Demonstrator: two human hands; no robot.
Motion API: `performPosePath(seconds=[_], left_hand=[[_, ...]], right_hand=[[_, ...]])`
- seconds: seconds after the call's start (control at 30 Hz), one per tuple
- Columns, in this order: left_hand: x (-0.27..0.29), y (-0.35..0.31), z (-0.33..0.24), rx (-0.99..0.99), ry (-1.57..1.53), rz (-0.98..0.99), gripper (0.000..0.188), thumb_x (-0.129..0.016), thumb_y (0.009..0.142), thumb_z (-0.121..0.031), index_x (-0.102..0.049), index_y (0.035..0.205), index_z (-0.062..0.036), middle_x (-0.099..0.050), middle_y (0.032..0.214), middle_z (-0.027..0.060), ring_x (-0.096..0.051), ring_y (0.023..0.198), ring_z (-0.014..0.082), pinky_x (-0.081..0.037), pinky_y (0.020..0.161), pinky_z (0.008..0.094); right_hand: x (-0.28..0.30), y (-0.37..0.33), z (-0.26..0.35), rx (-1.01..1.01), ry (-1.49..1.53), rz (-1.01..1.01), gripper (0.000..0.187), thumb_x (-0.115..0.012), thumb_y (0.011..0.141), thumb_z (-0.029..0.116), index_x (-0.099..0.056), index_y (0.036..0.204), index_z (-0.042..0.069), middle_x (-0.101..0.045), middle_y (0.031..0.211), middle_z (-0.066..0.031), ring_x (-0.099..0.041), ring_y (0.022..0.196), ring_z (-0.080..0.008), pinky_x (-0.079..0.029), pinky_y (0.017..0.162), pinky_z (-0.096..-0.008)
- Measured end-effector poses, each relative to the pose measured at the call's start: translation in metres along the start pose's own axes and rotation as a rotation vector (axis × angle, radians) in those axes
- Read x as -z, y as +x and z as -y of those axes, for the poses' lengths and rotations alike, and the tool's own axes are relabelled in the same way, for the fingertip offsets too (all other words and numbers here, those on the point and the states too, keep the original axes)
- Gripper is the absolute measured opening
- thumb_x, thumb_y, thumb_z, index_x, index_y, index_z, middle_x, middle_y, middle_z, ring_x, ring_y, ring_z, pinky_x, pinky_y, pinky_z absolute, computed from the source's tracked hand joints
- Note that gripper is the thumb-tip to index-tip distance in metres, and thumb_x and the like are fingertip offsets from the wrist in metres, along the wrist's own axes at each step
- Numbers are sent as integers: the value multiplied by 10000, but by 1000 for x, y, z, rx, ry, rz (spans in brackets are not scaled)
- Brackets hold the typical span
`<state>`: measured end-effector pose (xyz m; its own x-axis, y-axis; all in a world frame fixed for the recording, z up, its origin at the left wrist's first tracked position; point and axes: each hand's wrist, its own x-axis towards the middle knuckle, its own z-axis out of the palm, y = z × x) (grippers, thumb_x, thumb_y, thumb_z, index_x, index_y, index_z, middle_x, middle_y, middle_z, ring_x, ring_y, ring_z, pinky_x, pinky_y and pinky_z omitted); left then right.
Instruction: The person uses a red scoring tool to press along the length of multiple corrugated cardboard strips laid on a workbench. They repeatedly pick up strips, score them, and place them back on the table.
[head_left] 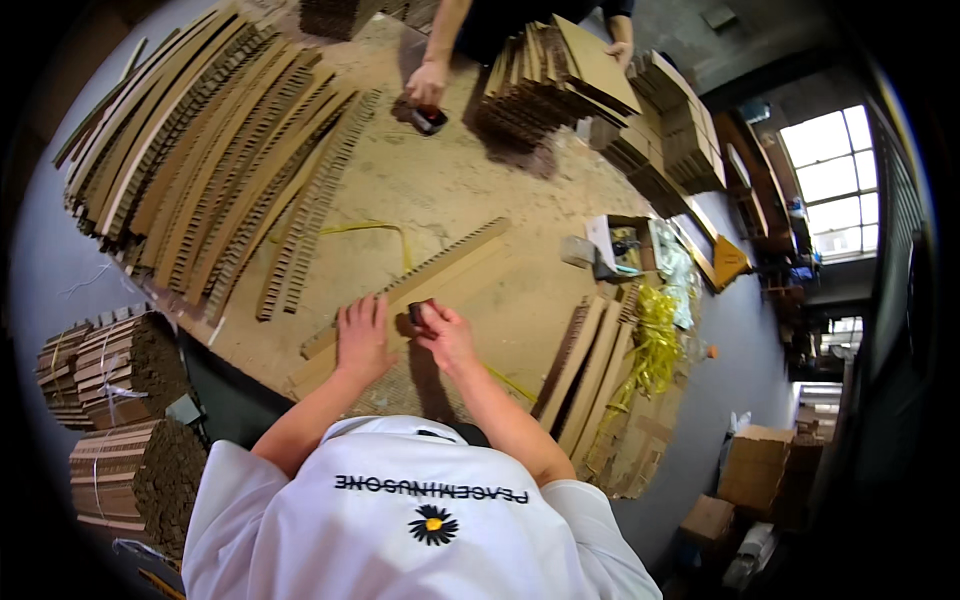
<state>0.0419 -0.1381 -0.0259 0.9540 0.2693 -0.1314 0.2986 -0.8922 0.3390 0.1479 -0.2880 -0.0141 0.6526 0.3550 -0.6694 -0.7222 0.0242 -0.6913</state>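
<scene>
A long cardboard strip (460, 248) with a notched edge lies diagonally across the worktable in front of me. My left hand (364, 338) rests palm down on its near end, fingers stretched out. Just to the right, my right hand (447, 338) is closed around a small dark block-like object (416, 312), whose exact kind I cannot make out. That object is close to the strip's near side; whether it touches the cardboard is unclear. Beneath the right hand, a dark shadow falls on the table.
Many notched strips (225, 150) fill the table's left. Across it, a person's hand (428, 82) grips a dark object beside cardboard stacks (560, 80). At right are an open box (605, 245), yellow strapping (652, 340) and more strips (590, 370). Tied bundles (120, 470) stand lower left.
</scene>
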Motion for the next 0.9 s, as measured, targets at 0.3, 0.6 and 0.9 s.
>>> performPosePath(seconds=[0.3, 0.6, 0.9], left_hand=[[35, -65, 41, 34, 154, 122, 1196, -861, 694, -607, -352, 1587, 6, -260, 1673, 225, -198, 1557, 448, -137, 1237, 700], [-7, -74, 50, -6, 27, -54, 1129, -806, 780, -594, -324, 1562, 63, -262, 1673, 227, -145, 1577, 460, -78, 1255, 686], [-14, -80, 55, 2, 48, -73, 1072, -831, 766, -542, -368, 1544, 34, -374, 1585, 199, -284, 1520, 411, -168, 1262, 625]], right_hand=[[75, 7, 80, 427, -483, -70, 350, -729, 998, 219, -691, 1288, 25, -721, 1203, -65, -681, 1030, -144, -547, 926, -290], [146, 116, 66, 525, 286, 254, 181, -671, 1037, 123, -675, 1188, 23, -741, 1139, -80, -693, 1021, -194, -543, 984, -372], [64, 42, 90, 659, -539, 327, 131, -727, 928, -44, -743, 1046, 11, -672, 1063, -31, -652, 952, -134, -526, 866, -243]])
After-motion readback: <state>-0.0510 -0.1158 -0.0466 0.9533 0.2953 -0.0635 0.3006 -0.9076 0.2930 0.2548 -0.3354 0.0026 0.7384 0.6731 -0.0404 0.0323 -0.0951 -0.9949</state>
